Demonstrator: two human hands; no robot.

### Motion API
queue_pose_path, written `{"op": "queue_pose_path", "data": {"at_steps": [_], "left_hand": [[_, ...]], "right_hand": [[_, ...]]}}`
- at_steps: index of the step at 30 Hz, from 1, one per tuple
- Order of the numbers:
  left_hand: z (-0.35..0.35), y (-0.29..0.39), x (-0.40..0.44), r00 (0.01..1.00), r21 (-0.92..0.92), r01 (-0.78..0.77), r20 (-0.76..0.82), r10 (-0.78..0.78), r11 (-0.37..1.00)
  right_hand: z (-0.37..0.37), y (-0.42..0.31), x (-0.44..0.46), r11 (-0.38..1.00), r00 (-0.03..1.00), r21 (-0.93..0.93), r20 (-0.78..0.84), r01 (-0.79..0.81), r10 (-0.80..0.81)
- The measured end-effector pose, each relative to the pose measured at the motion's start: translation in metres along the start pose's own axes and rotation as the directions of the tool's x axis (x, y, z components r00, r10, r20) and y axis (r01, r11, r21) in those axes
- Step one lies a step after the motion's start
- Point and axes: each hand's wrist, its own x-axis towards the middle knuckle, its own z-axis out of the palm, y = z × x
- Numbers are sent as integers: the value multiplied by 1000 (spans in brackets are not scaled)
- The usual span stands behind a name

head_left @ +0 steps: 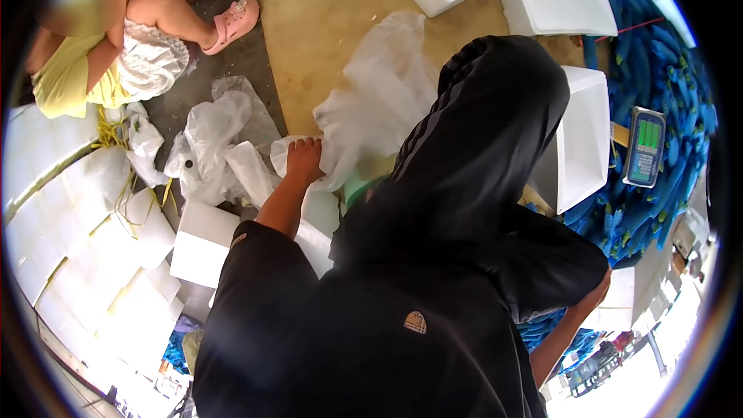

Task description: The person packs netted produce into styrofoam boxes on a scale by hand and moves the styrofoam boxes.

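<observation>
Presently, left hand has fingers together, clamped on crumpled translucent white plastic film, which lies partly over a flat tan board. Right forearm runs behind a bent black-trousered knee; right hand hidden, finger state cannot be told.

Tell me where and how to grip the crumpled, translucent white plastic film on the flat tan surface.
Pinch the plastic film by its bunched near edge, probably from the left, where the left hand is: folds there offer grip, while the far end spreads over the tan surface.
</observation>
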Motion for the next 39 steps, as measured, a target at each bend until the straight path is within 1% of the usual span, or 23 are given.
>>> {"op": "queue_pose_path", "data": {"at_steps": [4, 7, 8, 11, 12, 13, 15, 16, 17, 19, 20, 21, 23, 25, 26, 27, 28, 29, 32, 35, 36, 37, 39], "left_hand": [[36, 7, 17, 993, -83, -15, -121, 5, 996], [19, 7, 16, 999, -137, -37, -8, 36, 990], [29, -1, 18, 997, -181, -71, -51, 63, 981], [25, -29, 11, 986, -238, -151, -105, 129, 960], [52, -50, 14, 950, -287, -232, -270, 154, 929], [-37, -29, -14, 999, -440, -40, -3, 43, 897], [-6, -88, -1, 945, -443, -314, -233, 231, 840], [-22, -112, 3, 939, -424, -328, -243, 243, 844], [-52, -126, 5, 948, -380, -295, -228, 220, 877], [-124, -140, 21, 964, -286, -209, -223, 147, 935], [-162, -142, 30, 962, -238, -182, -244, 122, 954], [-204, -136, 36, 955, -187, -165, -277, 109, 968], [-284, -119, 47, 927, -88, -160, -357, 119, 983], [-361, -85, 59, 877, 28, -198, -441, 190, 980], [-395, -51, 71, 842, 95, -243, -473, 259, 965], [-427, -15, 86, 804, 156, -307, -486, 343, 939], [-456, 37, 96, 745, 238, -377, -496, 446, 895], [-479, 88, 104, 679, 314, -446, -491, 545, 838], [-510, 253, 113, 449, 543, -607, -369, 814, 581], [-478, 414, 129, 160, 739, -659, -48, 986, 142], [-452, 469, 116, 117, 726, -685, 35, 992, 55], [-423, 524, 83, 235, 550, -808, -28, 972, 211], [-381, 601, 41, 438, 423, -832, 103, 893, 359]], "right_hand": [[-2, -3, -6, 996, 999, -77, -35, 37, -39], [6, -23, -8, 962, 981, 216, -57, -167, 183], [9, -33, -9, 929, 964, 287, -60, -233, 261], [16, -40, -17, 947, 976, 270, -80, -174, 203], [3, -14, -17, 805, 920, -465, 55, 368, -388], [0, -8, -16, 824, 931, -448, 56, 346, -360], [-2, -3, -14, 859, 951, -415, 58, 299, -303], [9, -26, -19, 993, 998, -115, -54, 38, -45], [20, -51, -23, 954, 963, 245, -161, -174, 217], [23, -45, -25, 926, 962, 353, -177, -136, 209], [20, -54, -26, 871, 947, 445, -133, -206, 292], [17, -38, -25, 812, 958, 549, -65, -200, 280], [20, 4, -24, 547, 926, 805, 6, -228, 377], [33, 57, -38, 310, 836, 864, 200, -397, 512], [41, 99, -57, 459, 828, 752, 203, -473, 523], [57, 139, -82, 841, 889, 289, 132, -458, 439], [74, 165, -105, 928, 935, -210, 115, -307, 335], [91, 172, -122, 869, 939, -445, 145, -218, 310], [134, 175, -152, 723, 961, -689, 154, -62, 229], [149, 173, -161, 619, 969, -785, 132, -26, 208], [152, 173, -161, 584, 967, -812, 140, -13, 215], [154, 173, -162, 555, 962, -832, 163, 14, 221], [151, 173, -163, 538, 937, -842, 223, 47, 268]]}}
